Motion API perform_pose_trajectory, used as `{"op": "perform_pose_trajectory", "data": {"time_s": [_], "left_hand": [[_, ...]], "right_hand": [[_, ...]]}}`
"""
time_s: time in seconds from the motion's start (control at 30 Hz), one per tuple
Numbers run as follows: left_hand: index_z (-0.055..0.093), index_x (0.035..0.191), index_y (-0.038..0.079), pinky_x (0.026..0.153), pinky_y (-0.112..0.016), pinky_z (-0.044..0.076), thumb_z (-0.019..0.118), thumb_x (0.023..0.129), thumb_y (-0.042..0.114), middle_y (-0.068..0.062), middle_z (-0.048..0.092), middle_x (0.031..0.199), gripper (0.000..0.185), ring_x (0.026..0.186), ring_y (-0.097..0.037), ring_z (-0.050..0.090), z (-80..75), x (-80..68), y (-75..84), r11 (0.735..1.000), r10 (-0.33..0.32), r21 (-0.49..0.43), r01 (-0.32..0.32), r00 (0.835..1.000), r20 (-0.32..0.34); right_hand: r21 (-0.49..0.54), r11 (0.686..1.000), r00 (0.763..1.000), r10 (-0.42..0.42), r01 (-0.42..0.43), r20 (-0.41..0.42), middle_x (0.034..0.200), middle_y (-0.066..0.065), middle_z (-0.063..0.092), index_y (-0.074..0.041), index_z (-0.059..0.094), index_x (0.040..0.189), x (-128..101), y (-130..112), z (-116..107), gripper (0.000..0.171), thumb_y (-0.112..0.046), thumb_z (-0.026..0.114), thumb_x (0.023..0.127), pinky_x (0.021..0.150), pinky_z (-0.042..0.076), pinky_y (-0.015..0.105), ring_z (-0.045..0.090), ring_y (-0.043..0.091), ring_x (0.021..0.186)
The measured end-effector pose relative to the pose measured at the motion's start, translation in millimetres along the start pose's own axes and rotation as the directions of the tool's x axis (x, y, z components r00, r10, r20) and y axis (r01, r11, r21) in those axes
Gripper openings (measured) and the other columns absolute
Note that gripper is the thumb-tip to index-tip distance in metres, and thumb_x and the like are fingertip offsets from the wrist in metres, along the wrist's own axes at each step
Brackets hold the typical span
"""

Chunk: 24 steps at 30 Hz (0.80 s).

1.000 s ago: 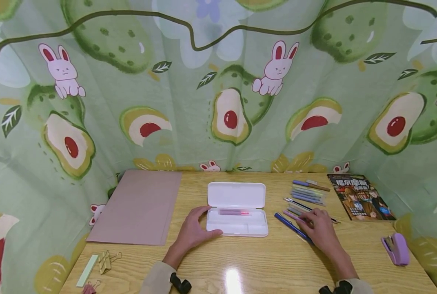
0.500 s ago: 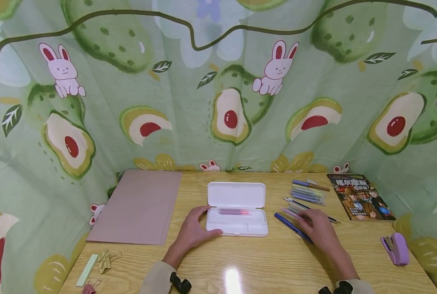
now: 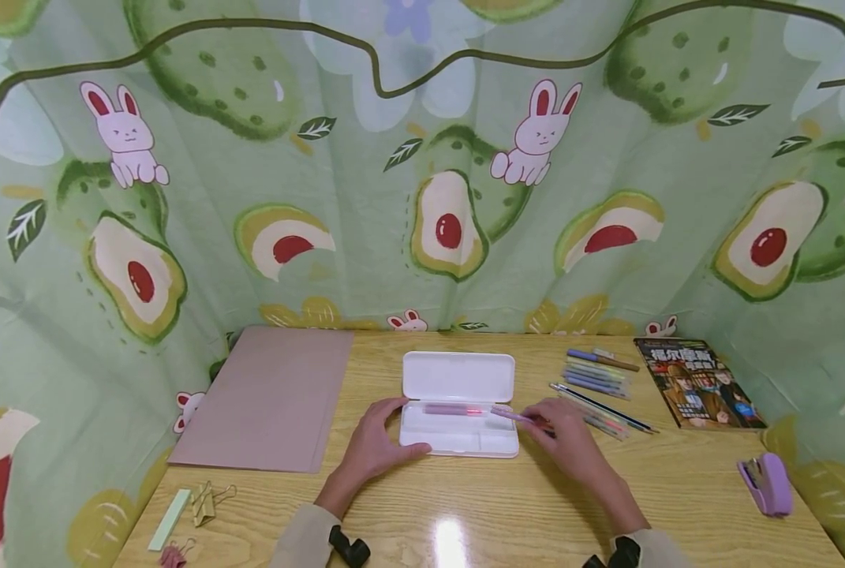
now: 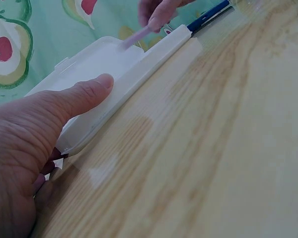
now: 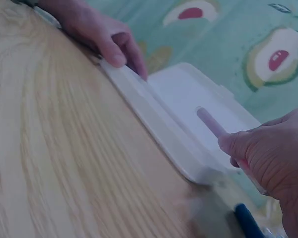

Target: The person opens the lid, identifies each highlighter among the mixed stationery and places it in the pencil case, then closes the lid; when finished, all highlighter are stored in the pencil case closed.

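A white pencil case (image 3: 458, 444) lies with its lid (image 3: 458, 376) raised. Inside its back compartment is a purplish pen (image 3: 450, 409) with a reddish end. My left hand (image 3: 378, 444) grips the case's left end, the thumb (image 4: 92, 94) along the front rim. Over the right end, my right hand (image 3: 567, 442) pinches a light purple pen (image 5: 211, 121), its tip pointing left above the back compartment. A blue pen (image 4: 207, 16) lies just beyond the case's right end; in the head view the right hand mostly hides it.
Right of the case lie a dark pencil (image 3: 607, 406), several pale pens (image 3: 596, 379), a book (image 3: 699, 384) and a purple stapler (image 3: 766, 483). At left are a mauve folder (image 3: 262, 402), binder clips (image 3: 204, 505) and a pale green strip (image 3: 170, 521). A patterned curtain (image 3: 365, 173) stands behind.
My right hand has picked the purple pen up from beside the other pens and carried it left to the case's right end. The left hand has stayed in place.
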<state>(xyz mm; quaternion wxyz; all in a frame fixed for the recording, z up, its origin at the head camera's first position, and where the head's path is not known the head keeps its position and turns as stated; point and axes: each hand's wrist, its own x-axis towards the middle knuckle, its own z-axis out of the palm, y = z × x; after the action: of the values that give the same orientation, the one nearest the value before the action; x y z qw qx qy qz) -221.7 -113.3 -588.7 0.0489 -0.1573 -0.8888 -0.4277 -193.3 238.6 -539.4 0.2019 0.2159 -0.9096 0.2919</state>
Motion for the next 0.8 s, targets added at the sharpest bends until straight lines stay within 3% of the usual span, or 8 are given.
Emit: {"op": "perform_pose_trajectory", "data": {"time_s": [0.13,0.4,0.63,0.8], "left_hand": [[0.062,0.142,0.018,0.111,-0.057,0.045,0.091,0.068,0.066,-0.008,0.058,0.147,0.092,0.139,-0.033,0.051,-0.2,-0.2,-0.6,1.0,-0.001,0.0,0.001,1.0,0.002],[0.062,0.142,0.018,0.111,-0.056,0.045,0.09,0.069,0.067,-0.008,0.059,0.146,0.092,0.138,-0.032,0.052,-0.3,0.1,-1.9,1.0,0.011,0.005,-0.011,1.0,-0.003],[0.062,0.142,0.017,0.111,-0.055,0.046,0.089,0.069,0.069,-0.008,0.058,0.146,0.093,0.138,-0.032,0.052,0.3,-0.4,-1.4,1.0,0.014,0.005,-0.014,1.0,0.003],[0.062,0.142,0.017,0.111,-0.055,0.045,0.089,0.069,0.069,-0.009,0.058,0.147,0.093,0.139,-0.032,0.051,-0.4,-0.3,-0.7,1.0,0.003,0.006,-0.003,1.0,0.001]], "right_hand": [[-0.009,1.0,0.997,-0.021,0.022,0.078,0.094,-0.007,0.066,-0.015,0.077,0.098,10.9,-15.3,21.7,0.009,-0.013,0.082,0.091,0.077,0.048,0.033,0.052,0.012,0.091],[-0.061,0.991,0.985,-0.111,0.12,0.133,0.093,-0.003,0.064,-0.013,0.08,0.1,33.7,-33.0,55.0,0.012,-0.022,0.082,0.092,0.079,0.045,0.033,0.049,0.016,0.091],[-0.031,0.999,0.979,-0.023,0.03,0.204,0.096,-0.003,0.063,-0.015,0.083,0.099,50.0,-39.6,69.0,0.012,-0.025,0.083,0.091,0.083,0.043,0.037,0.048,0.019,0.094],[-0.058,0.998,0.977,0.026,-0.014,0.21,0.095,-0.002,0.063,-0.016,0.083,0.096,55.6,-43.6,72.0,0.011,-0.024,0.085,0.089,0.085,0.041,0.038,0.048,0.021,0.096]]}}
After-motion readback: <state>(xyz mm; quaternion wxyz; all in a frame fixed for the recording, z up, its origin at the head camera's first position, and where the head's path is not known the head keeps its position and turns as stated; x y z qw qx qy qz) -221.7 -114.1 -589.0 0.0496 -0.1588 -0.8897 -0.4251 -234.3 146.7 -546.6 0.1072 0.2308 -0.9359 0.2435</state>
